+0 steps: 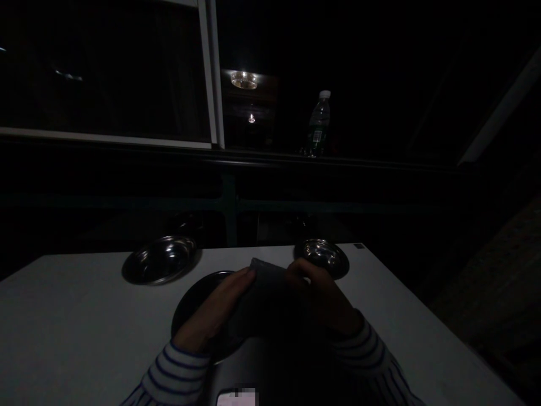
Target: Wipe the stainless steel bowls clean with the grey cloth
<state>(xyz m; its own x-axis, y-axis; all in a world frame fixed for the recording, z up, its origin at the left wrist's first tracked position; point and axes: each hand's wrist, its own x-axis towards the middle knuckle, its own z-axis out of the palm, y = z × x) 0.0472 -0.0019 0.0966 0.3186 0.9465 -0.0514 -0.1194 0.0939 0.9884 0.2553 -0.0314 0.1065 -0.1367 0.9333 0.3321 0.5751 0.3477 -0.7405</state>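
Observation:
In dim light, both my hands hold a dark folded cloth [265,287] over a dark round plate [191,301] on a white table [76,321]. My left hand [217,313] grips the cloth's left side, fingers along its edge. On the cloth's right side my right hand [322,296] pinches it with bent fingers. Both wrists wear striped sleeves. Most of the plate is hidden under the cloth and my hands.
A larger steel bowl [159,259] sits at the table's far left, a smaller steel bowl [322,255] at the far right. A plastic water bottle [318,125] stands on the window ledge behind. A phone's edge [237,397] shows at the bottom.

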